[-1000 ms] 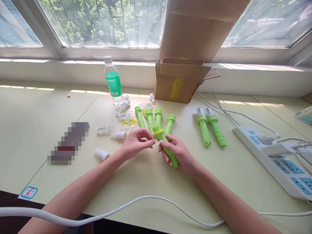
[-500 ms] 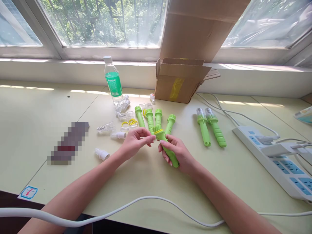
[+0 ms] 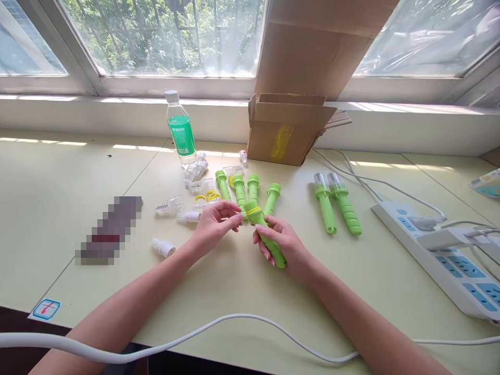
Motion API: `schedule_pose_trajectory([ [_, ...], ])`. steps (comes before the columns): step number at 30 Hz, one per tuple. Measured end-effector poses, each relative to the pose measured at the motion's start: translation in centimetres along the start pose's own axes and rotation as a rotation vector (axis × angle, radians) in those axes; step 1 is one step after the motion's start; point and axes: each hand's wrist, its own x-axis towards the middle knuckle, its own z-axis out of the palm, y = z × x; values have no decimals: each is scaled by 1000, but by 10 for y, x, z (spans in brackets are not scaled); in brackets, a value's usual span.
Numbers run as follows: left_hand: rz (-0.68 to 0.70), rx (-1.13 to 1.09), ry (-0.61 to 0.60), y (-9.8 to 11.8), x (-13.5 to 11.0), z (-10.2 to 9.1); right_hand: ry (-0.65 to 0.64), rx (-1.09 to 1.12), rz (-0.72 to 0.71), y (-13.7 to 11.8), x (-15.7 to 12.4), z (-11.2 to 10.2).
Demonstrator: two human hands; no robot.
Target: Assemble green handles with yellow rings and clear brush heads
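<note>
My right hand is wrapped around a green flashlight handle, tilted with its threaded end up and to the left. A yellow rubber ring sits around its neck, below the thread. Just left of that end is my left hand, thumb and fingers slightly apart, with nothing visible in it. Behind my hands lie several more green handles. Around my left hand are loose yellow rings, clear plastic covers and white lamp pieces.
Two green flashlights with clear tops lie to the right, near a white power strip with cables. A water bottle and a cardboard box stand at the back. A white cable crosses in front. A blurred-out object lies left.
My left hand has drawn slightly left, away from the threaded end of the handle. My right hand keeps its hold almost unmoved.
</note>
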Motion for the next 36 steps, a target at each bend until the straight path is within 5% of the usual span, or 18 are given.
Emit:
schedule_pose_trajectory([
  [22,4,95,-11,0,-1,2,14,-11,5,-2,-1,2],
  [36,167,368,-93,0,-6,6,13,-5,2,-2,0,2],
])
